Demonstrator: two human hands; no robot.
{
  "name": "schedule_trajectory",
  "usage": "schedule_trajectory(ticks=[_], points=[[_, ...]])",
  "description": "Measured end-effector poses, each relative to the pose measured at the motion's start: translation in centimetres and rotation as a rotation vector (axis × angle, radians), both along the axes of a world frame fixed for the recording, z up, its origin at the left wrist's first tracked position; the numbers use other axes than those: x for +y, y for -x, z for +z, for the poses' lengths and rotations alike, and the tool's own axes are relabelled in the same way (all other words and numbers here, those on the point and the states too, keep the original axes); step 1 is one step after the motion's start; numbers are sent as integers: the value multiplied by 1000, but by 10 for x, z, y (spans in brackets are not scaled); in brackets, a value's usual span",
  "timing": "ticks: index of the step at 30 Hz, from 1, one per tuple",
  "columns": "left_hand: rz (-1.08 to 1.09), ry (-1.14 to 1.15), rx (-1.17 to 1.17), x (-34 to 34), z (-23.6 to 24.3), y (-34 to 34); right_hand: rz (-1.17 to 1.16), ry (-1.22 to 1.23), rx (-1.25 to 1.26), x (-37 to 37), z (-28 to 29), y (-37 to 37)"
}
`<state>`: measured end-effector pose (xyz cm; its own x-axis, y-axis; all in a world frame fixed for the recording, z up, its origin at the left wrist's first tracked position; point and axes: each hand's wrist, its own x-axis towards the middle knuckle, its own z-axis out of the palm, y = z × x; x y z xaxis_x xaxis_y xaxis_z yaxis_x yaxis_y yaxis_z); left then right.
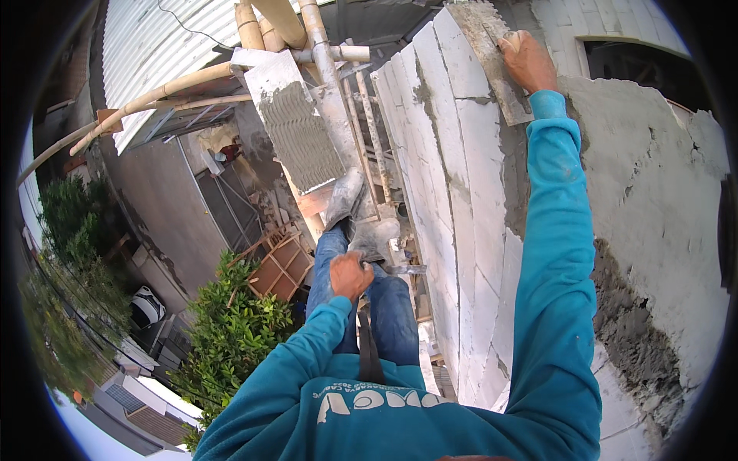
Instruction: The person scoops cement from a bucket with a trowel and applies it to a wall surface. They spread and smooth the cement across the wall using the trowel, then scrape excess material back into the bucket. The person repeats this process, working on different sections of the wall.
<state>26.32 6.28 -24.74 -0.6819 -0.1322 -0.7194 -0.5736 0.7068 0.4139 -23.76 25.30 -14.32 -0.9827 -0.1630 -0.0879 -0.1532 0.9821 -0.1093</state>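
My right hand is closed at the edge of a long, flat, mortar-smeared plastering float, lying along the top of the white block wall. Its handle is hidden under my fingers. Below, in front of my thighs, my left hand is wrapped round the handle of a trowel; the narrow grey blade points right toward the wall. Ahead of my boots, a white block carries grey mortar combed into wavy ridges.
Bamboo poles and planks form the scaffold under my feet, high above the ground. Rough wet mortar and a grey plastered surface lie right of the wall. Below left are a leafy tree and a corrugated roof.
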Motion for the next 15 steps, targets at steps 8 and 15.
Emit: schedule_trajectory(ticks=[8, 15], points=[[25, -5, 17, 0, -1, 2, 37, -109, -124, 3, -19, 19], [35, 6, 65, 0, 2, 2, -39, -72, -169, 33, -1, -66]])
